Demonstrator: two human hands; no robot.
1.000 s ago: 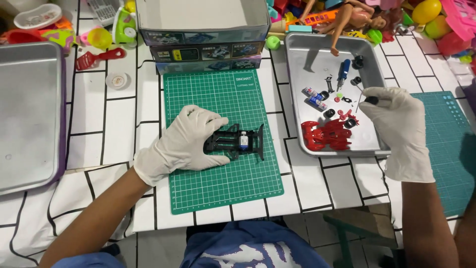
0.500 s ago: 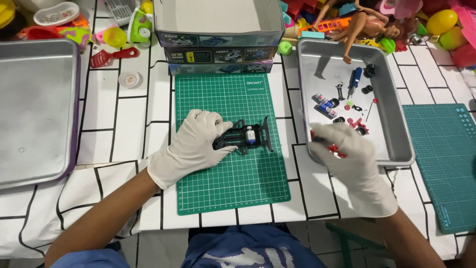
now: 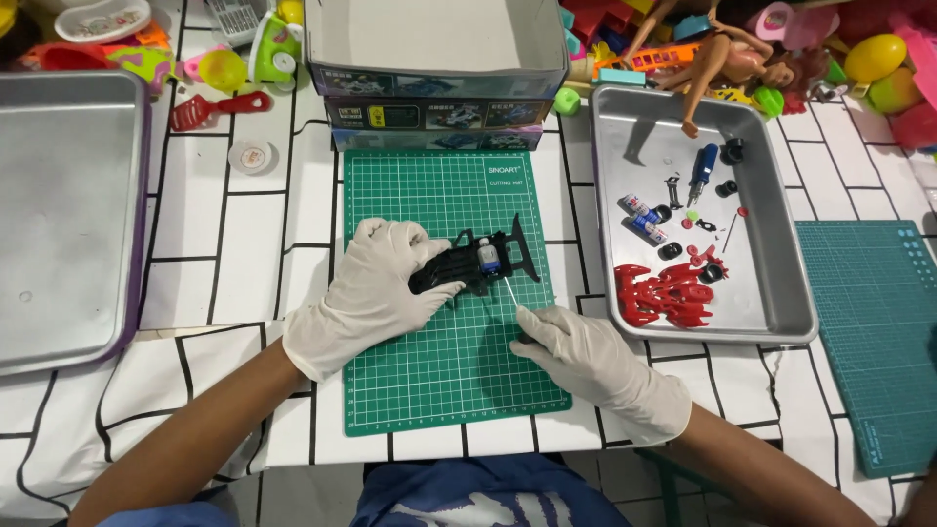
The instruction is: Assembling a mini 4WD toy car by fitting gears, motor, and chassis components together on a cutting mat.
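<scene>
Far left: empty-looking metal tray (image 3: 68,215), purple-rimmed. Left hand (image 3: 376,293), white glove, fingers curled over the black toy car chassis (image 3: 475,263), pressing it to the green cutting mat (image 3: 439,371) at mat centre. Right hand (image 3: 586,356), gloved, just near-right of chassis; fingers pinched on a thin pale rod (image 3: 509,291) whose tip touches the chassis. Right: second metal tray (image 3: 781,254) holding red body shell (image 3: 669,295), blue screwdriver (image 3: 701,171), small black wheels. Far edge: cardboard box (image 3: 434,59), toys.
</scene>
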